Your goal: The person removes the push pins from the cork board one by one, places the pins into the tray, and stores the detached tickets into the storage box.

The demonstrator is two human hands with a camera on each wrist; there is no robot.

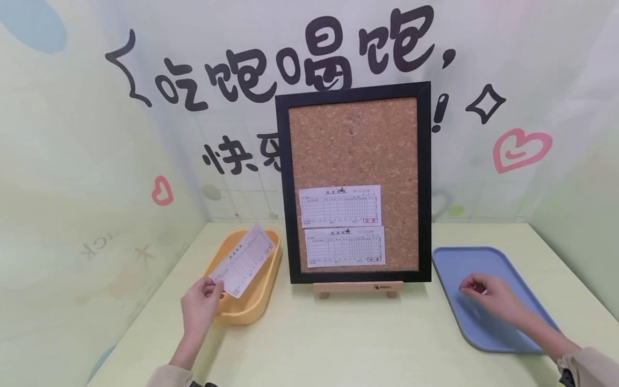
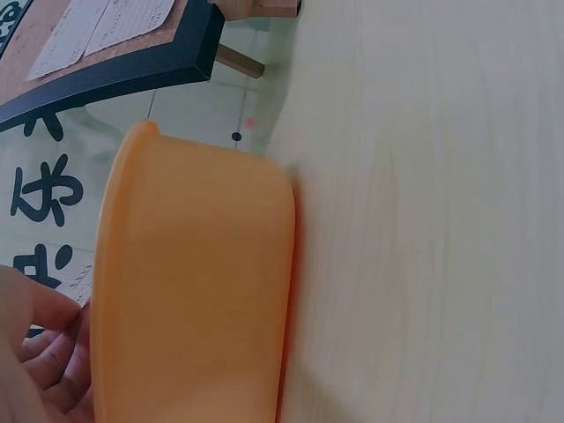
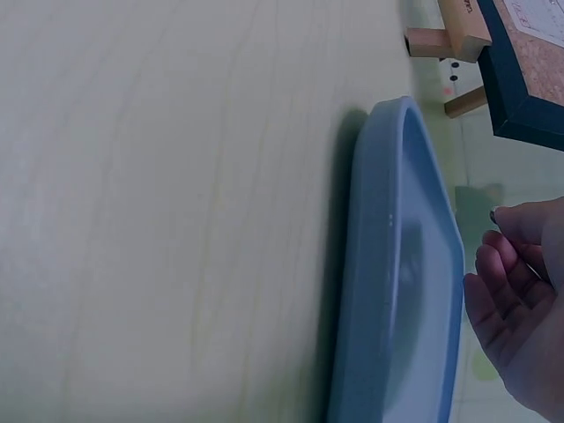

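My left hand (image 1: 200, 303) pinches a printed receipt slip (image 1: 244, 260) by its lower left corner, holding it tilted above the yellow-orange basket (image 1: 250, 310). In the left wrist view the basket's wall (image 2: 194, 282) hides most of that slip. Over the blue tray (image 1: 483, 263), my right hand (image 1: 495, 300) has thumb and forefinger together on a small dark, shiny thumbtack (image 3: 493, 215), mostly covered by the fingertips. Between the hands stands a black-framed cork board (image 1: 355, 145). An upper slip (image 1: 338, 207) and a lower slip (image 1: 343, 247) are fixed on its lower part, each with a dark tack at its top edge.
A small wooden easel (image 1: 358, 287) supports the board on the pale table (image 1: 338, 338). Behind it is a wall sheet (image 1: 232, 32) with large black characters and pink hearts. Side walls bound the table left and right.
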